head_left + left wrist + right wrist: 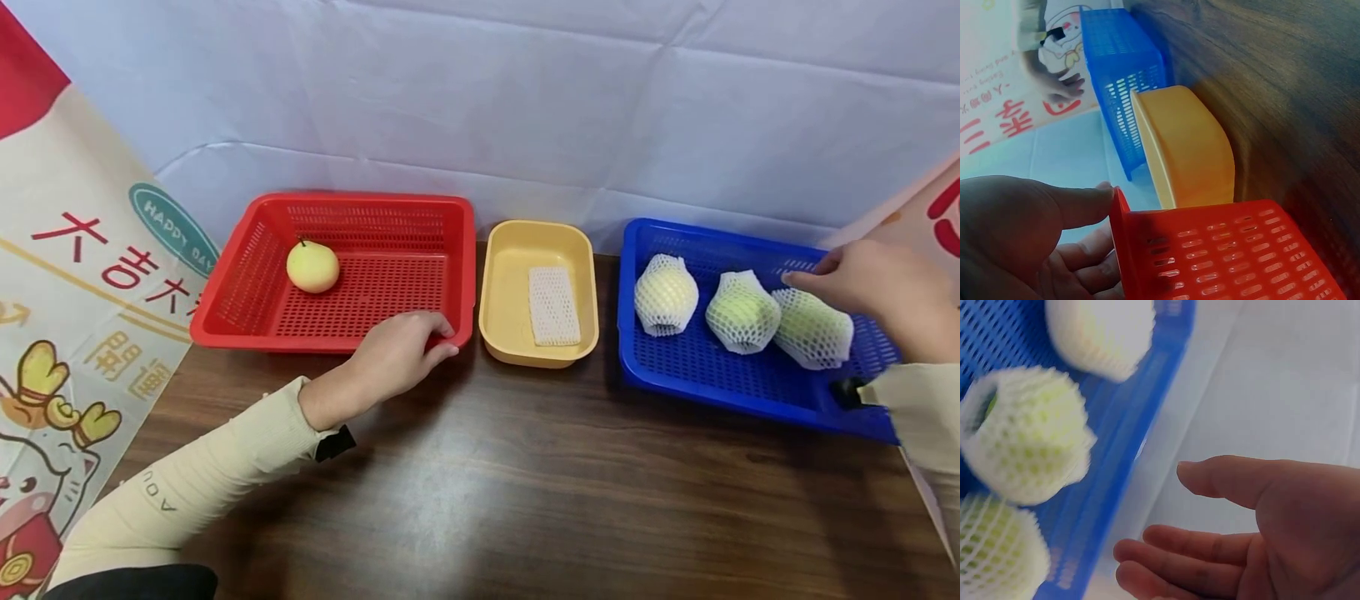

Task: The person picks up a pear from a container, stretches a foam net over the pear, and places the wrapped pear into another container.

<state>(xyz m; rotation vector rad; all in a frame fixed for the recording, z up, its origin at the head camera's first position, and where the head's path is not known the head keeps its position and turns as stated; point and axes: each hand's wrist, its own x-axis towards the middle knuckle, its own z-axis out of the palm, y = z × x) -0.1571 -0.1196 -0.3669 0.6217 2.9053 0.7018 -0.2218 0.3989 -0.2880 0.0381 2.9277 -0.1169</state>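
A bare yellow pear [312, 267] lies in the left part of the red basket [247, 342]. My left hand [401, 354] pinches that basket's rim at its near right corner, thumb on one side and fingers on the other in the left wrist view. Over the right end of the blue basket [697, 392], my right hand [885, 287] hovers with fingers loosely extended and holds nothing. Below and beside it are three fruits in white foam nets: a pale yellow one [666, 294], a greenish one [742, 312] and another greenish one [812, 329], nearest the hand.
Between the two baskets stands a yellow tub [491, 333] with a flat white foam net [553, 307] inside. All three containers are on a brown wooden table [525, 483], in front of a pale cloth backdrop [487, 100]. A printed banner [82, 275] hangs at the left.
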